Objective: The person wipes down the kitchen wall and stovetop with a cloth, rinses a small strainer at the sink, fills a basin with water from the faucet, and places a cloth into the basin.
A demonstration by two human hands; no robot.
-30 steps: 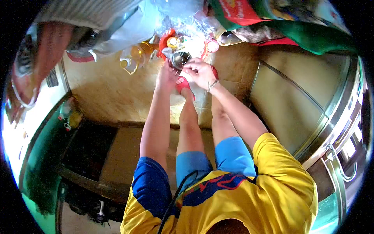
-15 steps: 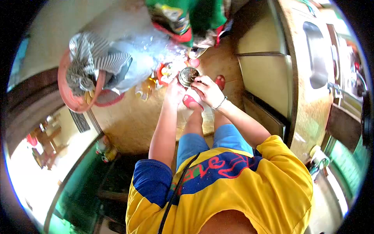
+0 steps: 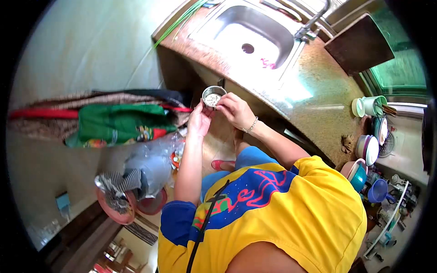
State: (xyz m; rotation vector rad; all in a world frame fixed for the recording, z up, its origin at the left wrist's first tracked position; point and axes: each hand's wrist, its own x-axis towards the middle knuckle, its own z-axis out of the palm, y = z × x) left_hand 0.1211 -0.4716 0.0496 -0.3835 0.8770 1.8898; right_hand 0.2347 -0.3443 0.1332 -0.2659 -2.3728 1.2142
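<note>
The metal strainer [image 3: 212, 98] is nearing the top-centre sink [image 3: 268, 36], left hand [image 3: 199, 120] gripping, right hand [image 3: 238, 112] pinching its rim, not set down.

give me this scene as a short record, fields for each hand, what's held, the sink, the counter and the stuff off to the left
left hand: holds the metal cup
right hand: fingers at the cup's rim
cup interior: dark specks or holes, cannot tell which
sink: metal, pink bits inside
counter: green stalks at one end
left side: hanging green cloth, striped cloth on a pink basin
</note>
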